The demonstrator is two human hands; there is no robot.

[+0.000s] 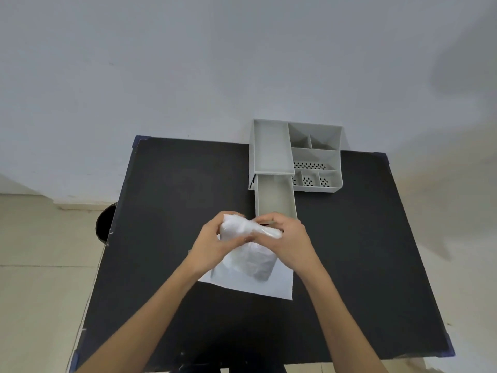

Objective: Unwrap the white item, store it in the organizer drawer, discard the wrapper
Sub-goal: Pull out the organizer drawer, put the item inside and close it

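Observation:
Both hands hold a white item in a thin clear wrapper [246, 230] above the middle of the black table. My left hand [212, 240] grips its left end, and my right hand [286, 236] pinches the twisted right end. The wrapper's loose part hangs down between my wrists. Under it a white sheet of paper [279, 285] lies flat on the table. Just beyond my right hand, the grey organizer's drawer [275, 196] is pulled out toward me and looks empty. The organizer [314, 154] stands at the table's far edge.
The black table [161, 238] fills the view, with blue-taped corners. A dark round bin [106, 222] stands on the tiled floor off the table's left edge. A plain white wall rises behind the organizer.

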